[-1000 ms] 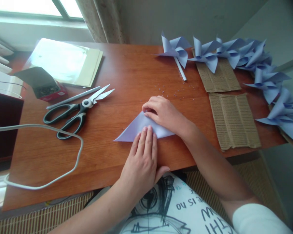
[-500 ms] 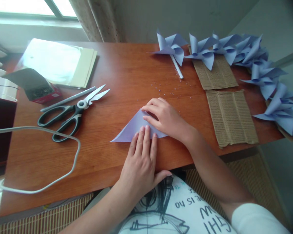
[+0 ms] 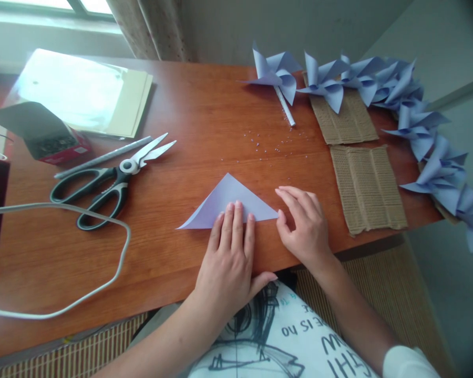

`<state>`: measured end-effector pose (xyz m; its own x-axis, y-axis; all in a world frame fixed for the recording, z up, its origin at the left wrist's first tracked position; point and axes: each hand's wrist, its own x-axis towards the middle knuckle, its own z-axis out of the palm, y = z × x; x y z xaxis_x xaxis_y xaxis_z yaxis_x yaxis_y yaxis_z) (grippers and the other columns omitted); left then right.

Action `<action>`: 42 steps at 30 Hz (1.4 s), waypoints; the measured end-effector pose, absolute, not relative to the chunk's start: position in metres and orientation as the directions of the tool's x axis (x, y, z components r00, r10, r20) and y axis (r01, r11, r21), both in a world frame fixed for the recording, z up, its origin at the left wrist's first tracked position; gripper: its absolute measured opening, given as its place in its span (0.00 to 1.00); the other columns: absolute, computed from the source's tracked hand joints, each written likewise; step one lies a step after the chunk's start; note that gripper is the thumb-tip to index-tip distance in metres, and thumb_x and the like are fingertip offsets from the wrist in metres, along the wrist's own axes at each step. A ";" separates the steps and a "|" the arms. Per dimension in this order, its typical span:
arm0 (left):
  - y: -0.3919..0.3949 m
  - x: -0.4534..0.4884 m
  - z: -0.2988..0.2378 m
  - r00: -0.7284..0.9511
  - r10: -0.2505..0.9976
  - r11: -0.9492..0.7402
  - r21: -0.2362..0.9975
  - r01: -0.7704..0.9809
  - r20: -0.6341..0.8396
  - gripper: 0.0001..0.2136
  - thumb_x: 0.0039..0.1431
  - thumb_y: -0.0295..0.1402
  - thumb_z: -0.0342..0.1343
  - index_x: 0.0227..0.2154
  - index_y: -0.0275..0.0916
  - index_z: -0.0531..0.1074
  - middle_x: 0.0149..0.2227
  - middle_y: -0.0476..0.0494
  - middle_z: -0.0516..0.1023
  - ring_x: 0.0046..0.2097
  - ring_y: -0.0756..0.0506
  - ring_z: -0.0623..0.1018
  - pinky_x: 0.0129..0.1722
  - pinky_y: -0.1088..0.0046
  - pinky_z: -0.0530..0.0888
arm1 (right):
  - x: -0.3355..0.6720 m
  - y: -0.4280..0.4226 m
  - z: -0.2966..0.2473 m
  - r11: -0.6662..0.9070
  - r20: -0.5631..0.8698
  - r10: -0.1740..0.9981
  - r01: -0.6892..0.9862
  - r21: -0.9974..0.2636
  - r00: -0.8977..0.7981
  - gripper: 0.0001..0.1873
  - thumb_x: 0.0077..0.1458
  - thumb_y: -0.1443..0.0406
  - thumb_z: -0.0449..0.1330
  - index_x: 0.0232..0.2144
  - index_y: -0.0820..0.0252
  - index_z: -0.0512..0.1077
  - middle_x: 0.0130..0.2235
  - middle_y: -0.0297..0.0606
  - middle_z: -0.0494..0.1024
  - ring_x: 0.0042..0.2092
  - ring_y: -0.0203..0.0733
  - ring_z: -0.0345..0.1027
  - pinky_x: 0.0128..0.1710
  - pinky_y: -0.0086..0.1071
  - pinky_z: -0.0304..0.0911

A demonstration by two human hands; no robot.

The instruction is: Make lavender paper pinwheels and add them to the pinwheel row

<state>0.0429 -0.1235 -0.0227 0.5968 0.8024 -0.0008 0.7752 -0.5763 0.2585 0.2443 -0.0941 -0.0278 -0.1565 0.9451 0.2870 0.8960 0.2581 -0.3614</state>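
Note:
A lilac sheet of paper, folded into a triangle, lies on the wooden table with its peak pointing away from me. My left hand rests flat on it, fingers stretched over the lower middle of the paper and covering part of the folded edge. Beside the triangle's right corner is my right hand, its thumb and fingers apart with nothing between them. Whether a fingertip touches that corner I cannot tell.
Black-handled scissors lie spread at the left, near a silvery rod, an opened box and a stack of paper. A white cable loops nearby. Paper pinwheels and cardboard pieces line the right.
My right hand has moved from the triangle's upper part to the right and toward me, off the paper, uncovering its peak and right corner. My left hand stays in place.

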 end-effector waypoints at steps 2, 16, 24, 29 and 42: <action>-0.123 0.043 -0.023 0.598 0.802 -0.577 0.266 0.773 0.001 0.50 0.61 0.63 0.45 0.69 0.19 0.50 0.72 0.12 0.44 0.73 0.22 0.45 0.70 0.44 0.51 | 0.251 -0.097 -0.027 0.240 0.295 0.946 0.907 -0.346 -0.138 0.29 0.57 0.75 0.57 0.61 0.56 0.67 0.56 0.49 0.76 0.56 0.57 0.69 0.56 0.52 0.67; -0.123 0.042 -0.026 0.601 0.799 -0.587 0.251 0.770 0.022 0.52 0.61 0.64 0.43 0.69 0.17 0.49 0.72 0.11 0.44 0.73 0.23 0.44 0.71 0.45 0.48 | 0.181 -0.086 -0.019 -0.053 -0.059 0.997 -0.117 -0.992 0.055 0.16 0.63 0.69 0.57 0.52 0.52 0.71 0.50 0.40 0.79 0.52 0.43 0.75 0.58 0.42 0.71; -0.123 0.040 -0.023 0.603 0.797 -0.582 0.273 0.766 0.008 0.50 0.61 0.63 0.44 0.68 0.18 0.53 0.72 0.13 0.46 0.74 0.23 0.45 0.71 0.45 0.46 | 0.182 -0.082 -0.034 -0.070 -0.078 0.995 -0.125 -0.990 0.061 0.18 0.63 0.68 0.58 0.55 0.53 0.68 0.56 0.43 0.75 0.60 0.45 0.70 0.65 0.46 0.65; -0.121 0.032 -0.020 0.618 0.787 -0.593 0.284 0.754 0.002 0.48 0.63 0.61 0.44 0.69 0.19 0.52 0.72 0.17 0.47 0.74 0.25 0.45 0.71 0.46 0.45 | 0.180 -0.084 -0.038 -0.026 -0.025 1.000 0.066 -0.997 0.017 0.25 0.63 0.71 0.55 0.60 0.50 0.64 0.59 0.43 0.72 0.62 0.44 0.68 0.65 0.46 0.65; -0.132 -0.011 -0.014 0.529 0.848 -0.516 0.257 0.817 0.021 0.47 0.61 0.60 0.49 0.68 0.19 0.54 0.72 0.19 0.50 0.73 0.22 0.49 0.70 0.43 0.48 | 0.176 -0.087 -0.033 0.011 0.010 1.000 0.234 -0.972 -0.005 0.28 0.62 0.72 0.54 0.63 0.50 0.62 0.61 0.44 0.70 0.63 0.45 0.66 0.65 0.46 0.66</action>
<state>-0.0107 -0.1322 -0.0144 0.5289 0.8484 0.0212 0.8173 -0.5159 0.2566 0.1764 -0.0867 -0.0328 -0.0053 0.9999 0.0098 0.2336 0.0107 -0.9723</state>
